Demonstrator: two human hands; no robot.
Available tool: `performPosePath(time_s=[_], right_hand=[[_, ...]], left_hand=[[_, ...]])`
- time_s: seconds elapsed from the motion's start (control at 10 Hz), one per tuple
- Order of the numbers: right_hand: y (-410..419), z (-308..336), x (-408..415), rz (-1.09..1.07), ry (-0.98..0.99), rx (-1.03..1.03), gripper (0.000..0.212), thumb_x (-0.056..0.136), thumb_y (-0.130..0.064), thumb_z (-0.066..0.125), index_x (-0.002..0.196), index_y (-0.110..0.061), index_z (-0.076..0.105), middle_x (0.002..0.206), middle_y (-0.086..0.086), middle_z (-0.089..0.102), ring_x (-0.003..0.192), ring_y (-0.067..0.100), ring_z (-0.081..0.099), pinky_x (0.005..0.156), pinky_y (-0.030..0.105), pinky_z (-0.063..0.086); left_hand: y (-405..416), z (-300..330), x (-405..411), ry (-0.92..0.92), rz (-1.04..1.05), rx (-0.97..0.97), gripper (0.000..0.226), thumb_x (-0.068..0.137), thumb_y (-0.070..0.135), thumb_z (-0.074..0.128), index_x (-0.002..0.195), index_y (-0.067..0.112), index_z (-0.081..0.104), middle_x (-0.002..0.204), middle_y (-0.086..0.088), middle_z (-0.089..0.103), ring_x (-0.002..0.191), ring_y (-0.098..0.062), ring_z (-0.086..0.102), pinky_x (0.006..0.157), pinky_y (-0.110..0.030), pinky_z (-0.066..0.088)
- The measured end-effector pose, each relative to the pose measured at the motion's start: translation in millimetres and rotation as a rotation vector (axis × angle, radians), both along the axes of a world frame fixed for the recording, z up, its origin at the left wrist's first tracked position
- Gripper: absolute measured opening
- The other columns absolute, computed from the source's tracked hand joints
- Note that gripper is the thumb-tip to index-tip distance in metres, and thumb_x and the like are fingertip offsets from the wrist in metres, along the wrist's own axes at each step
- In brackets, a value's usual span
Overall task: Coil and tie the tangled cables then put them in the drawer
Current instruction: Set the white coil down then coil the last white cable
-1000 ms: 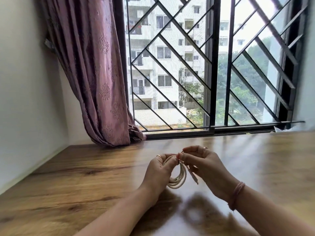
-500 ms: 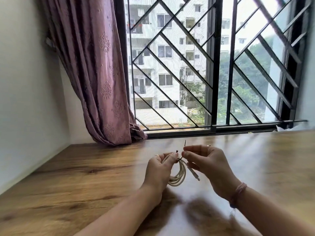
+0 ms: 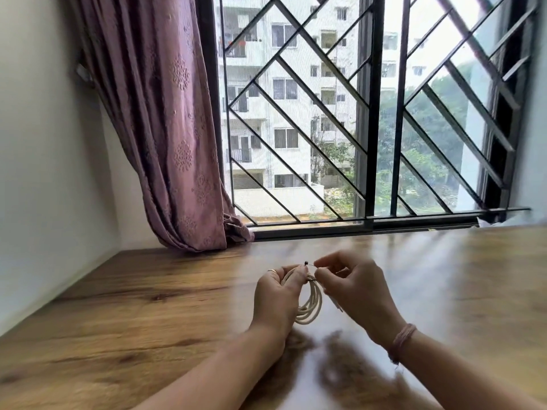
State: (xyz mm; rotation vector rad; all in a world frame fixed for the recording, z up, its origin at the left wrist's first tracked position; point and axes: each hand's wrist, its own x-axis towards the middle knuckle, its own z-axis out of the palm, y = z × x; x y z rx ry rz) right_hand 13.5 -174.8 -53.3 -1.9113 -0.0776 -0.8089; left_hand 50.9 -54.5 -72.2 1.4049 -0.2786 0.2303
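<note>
Left hand [image 3: 276, 294] grips the top of a small cream coiled cable [image 3: 310, 306], held above the wooden table [image 3: 148, 306] at about 6 o'clock in the head view, loops hanging toward 5 o'clock. Right hand [image 3: 355, 288], at 3 o'clock of the coil, pinches a thin dark twist tie [image 3: 309, 264] that wraps the bundle's top; drawer not in view. Cable looks light, soft and springy, likely to uncoil if let go, so best kept pinched at the wrapped top while the tie is twisted, not by the hanging loops.
</note>
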Motion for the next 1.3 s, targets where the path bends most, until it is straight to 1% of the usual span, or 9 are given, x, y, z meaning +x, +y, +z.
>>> performPosePath(time_s=[0.2, 0.3, 0.4, 0.5, 0.7, 0.9, 1.1, 1.2, 1.3], right_hand=[[-2.1, 2.8, 0.3, -0.034, -0.006, 0.014, 0.009, 0.068, -0.021, 0.074, 0.068, -0.018, 0.066, 0.06, 0.001, 0.068, 0.061, 0.022, 0.067, 0.065, 0.045, 0.058], [-2.3, 2.7, -0.1, -0.036, -0.014, -0.025, 0.008, 0.068, -0.019, 0.075, 0.068, -0.017, 0.067, 0.06, -0.001, 0.068, 0.06, 0.015, 0.068, 0.064, 0.038, 0.058], [-3.3, 1.8, 0.1, -0.022, -0.02, -0.066, 0.006, 0.07, -0.019, 0.075, 0.071, -0.017, 0.069, 0.06, -0.004, 0.069, 0.058, 0.005, 0.066, 0.059, 0.024, 0.055], [-3.9, 1.0, 1.9, -0.012, -0.017, -0.081, 0.006, 0.07, -0.02, 0.075, 0.072, -0.016, 0.071, 0.059, -0.004, 0.069, 0.057, 0.006, 0.065, 0.059, 0.023, 0.054], [-5.5, -0.7, 3.7, -0.007, -0.023, -0.088, 0.008, 0.069, -0.023, 0.075, 0.072, -0.017, 0.072, 0.058, -0.005, 0.069, 0.056, 0.007, 0.064, 0.06, 0.027, 0.055], [-5.1, 0.5, 2.6, 0.0, -0.033, -0.09, 0.008, 0.07, -0.023, 0.076, 0.074, -0.016, 0.073, 0.058, -0.007, 0.069, 0.055, 0.002, 0.063, 0.058, 0.019, 0.052], [-3.6, 1.5, 0.8, 0.025, -0.062, -0.136, 0.007, 0.071, -0.023, 0.079, 0.073, -0.019, 0.074, 0.058, -0.012, 0.069, 0.053, -0.007, 0.06, 0.054, 0.006, 0.044], [-4.0, 1.7, 1.7, 0.021, -0.083, -0.187, 0.005, 0.072, -0.024, 0.079, 0.075, -0.021, 0.076, 0.057, -0.017, 0.068, 0.055, -0.009, 0.061, 0.054, 0.003, 0.042], [-7.7, 1.7, 3.9, 0.049, -0.074, -0.208, 0.005, 0.075, -0.024, 0.078, 0.08, -0.024, 0.077, 0.054, -0.019, 0.066, 0.052, -0.004, 0.06, 0.056, 0.007, 0.043]], left_hand=[[-0.4, -0.1, -1.1, 0.007, 0.002, -0.009, 0.007, 0.087, 0.015, 0.066, 0.083, 0.01, 0.068, 0.067, 0.005, 0.065, 0.045, 0.008, 0.05, 0.049, -0.005, 0.038], [0.3, -0.3, -0.7, 0.009, 0.008, -0.01, 0.007, 0.087, 0.016, 0.066, 0.084, 0.01, 0.068, 0.07, 0.003, 0.066, 0.047, 0.008, 0.051, 0.051, -0.006, 0.039], [1.4, -0.4, -0.6, -0.005, 0.006, -0.014, 0.006, 0.087, 0.017, 0.067, 0.083, 0.012, 0.069, 0.076, 0.0, 0.07, 0.061, 0.002, 0.058, 0.056, -0.007, 0.043], [2.2, -0.3, -0.6, -0.024, 0.004, -0.009, 0.005, 0.086, 0.015, 0.067, 0.081, 0.015, 0.068, 0.078, 0.0, 0.072, 0.071, -0.004, 0.063, 0.063, -0.008, 0.046], [2.9, -1.1, -0.6, -0.05, -0.003, 0.009, 0.006, 0.086, 0.016, 0.067, 0.081, 0.017, 0.068, 0.079, 0.002, 0.072, 0.071, -0.002, 0.064, 0.066, -0.008, 0.046], [3.0, -1.1, -1.0, -0.06, -0.009, 0.018, 0.005, 0.086, 0.015, 0.067, 0.082, 0.017, 0.068, 0.081, 0.0, 0.073, 0.075, -0.005, 0.065, 0.067, -0.008, 0.047], [4.0, -1.6, -0.7, -0.07, -0.006, 0.033, 0.006, 0.086, 0.015, 0.067, 0.08, 0.017, 0.068, 0.078, 0.001, 0.072, 0.068, 0.0, 0.063, 0.065, -0.008, 0.046], [4.1, -1.4, -0.4, -0.083, -0.014, 0.043, 0.007, 0.086, 0.013, 0.067, 0.08, 0.018, 0.067, 0.076, 0.002, 0.071, 0.065, 0.005, 0.062, 0.064, -0.007, 0.045], [5.3, -0.7, -1.0, -0.104, -0.033, 0.054, 0.007, 0.087, 0.013, 0.066, 0.082, 0.018, 0.067, 0.077, 0.0, 0.071, 0.069, -0.002, 0.062, 0.059, -0.008, 0.046]])
